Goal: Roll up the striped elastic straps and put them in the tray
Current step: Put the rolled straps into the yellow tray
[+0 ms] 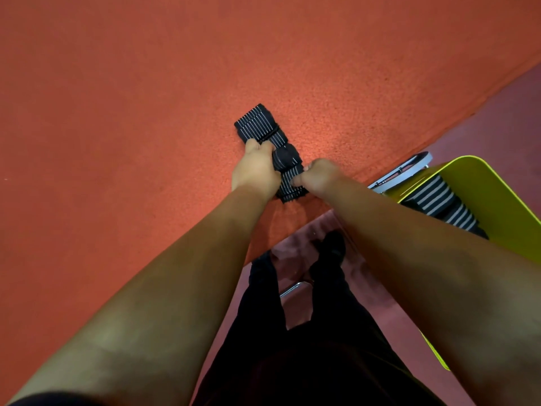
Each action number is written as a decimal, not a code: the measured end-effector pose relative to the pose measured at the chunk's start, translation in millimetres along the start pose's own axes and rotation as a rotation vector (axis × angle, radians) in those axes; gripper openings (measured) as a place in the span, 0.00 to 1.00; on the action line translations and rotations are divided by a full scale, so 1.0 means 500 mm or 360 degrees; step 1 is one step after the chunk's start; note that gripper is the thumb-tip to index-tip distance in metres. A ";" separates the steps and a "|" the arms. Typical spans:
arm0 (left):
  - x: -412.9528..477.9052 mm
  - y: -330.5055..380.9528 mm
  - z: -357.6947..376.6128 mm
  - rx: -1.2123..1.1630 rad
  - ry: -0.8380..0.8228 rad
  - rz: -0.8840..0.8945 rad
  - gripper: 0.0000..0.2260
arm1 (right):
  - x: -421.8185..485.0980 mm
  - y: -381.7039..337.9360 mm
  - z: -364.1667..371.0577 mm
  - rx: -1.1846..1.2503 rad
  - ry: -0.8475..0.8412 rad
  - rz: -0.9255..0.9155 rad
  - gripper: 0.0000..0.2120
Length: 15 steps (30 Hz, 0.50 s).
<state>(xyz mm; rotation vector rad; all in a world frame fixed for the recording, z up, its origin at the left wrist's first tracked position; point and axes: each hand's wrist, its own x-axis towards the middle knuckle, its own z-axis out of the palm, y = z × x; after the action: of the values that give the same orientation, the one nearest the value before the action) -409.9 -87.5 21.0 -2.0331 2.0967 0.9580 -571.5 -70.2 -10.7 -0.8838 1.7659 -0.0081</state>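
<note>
Strap (259, 127) stretches away from left hand (254, 169) and right hand (320, 177) — both curl round its rolled near end.

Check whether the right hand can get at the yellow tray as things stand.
Probably yes: the yellow tray sits just past the table edge beside the right hand, nothing between. But its fingers pinch the striped strap, so it must let go or carry it.

Striped elastic strap (257, 126), black with thin white lines, flat on the orange desk (117, 112) left of the tray (483, 183), mid-length wound into a roll, tray yellow-green, rolled straps (439, 200) inside it
</note>
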 end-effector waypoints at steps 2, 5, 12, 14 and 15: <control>-0.011 -0.001 0.003 -0.0006 0.0034 -0.0021 0.14 | -0.007 0.002 0.005 -0.0014 -0.0013 -0.0028 0.19; -0.023 -0.003 0.001 -0.0016 0.0083 -0.0050 0.16 | -0.028 0.008 0.008 0.0048 -0.0079 -0.0075 0.22; -0.048 0.050 -0.027 -0.0146 0.0064 -0.0094 0.19 | -0.079 0.035 -0.013 0.0441 -0.0027 -0.0074 0.21; -0.054 0.082 -0.033 -0.0173 0.0070 -0.0086 0.20 | -0.100 0.048 -0.042 0.0561 0.0007 -0.0116 0.25; -0.057 0.102 -0.036 -0.0185 0.0076 -0.0071 0.20 | -0.111 0.053 -0.061 0.0590 0.0023 -0.0150 0.30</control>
<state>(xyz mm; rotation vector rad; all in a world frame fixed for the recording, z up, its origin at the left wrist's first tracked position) -446.6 -74.5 67.9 -2.1687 2.0543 1.0580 -605.2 -32.3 35.7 -0.6945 1.6631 -0.3919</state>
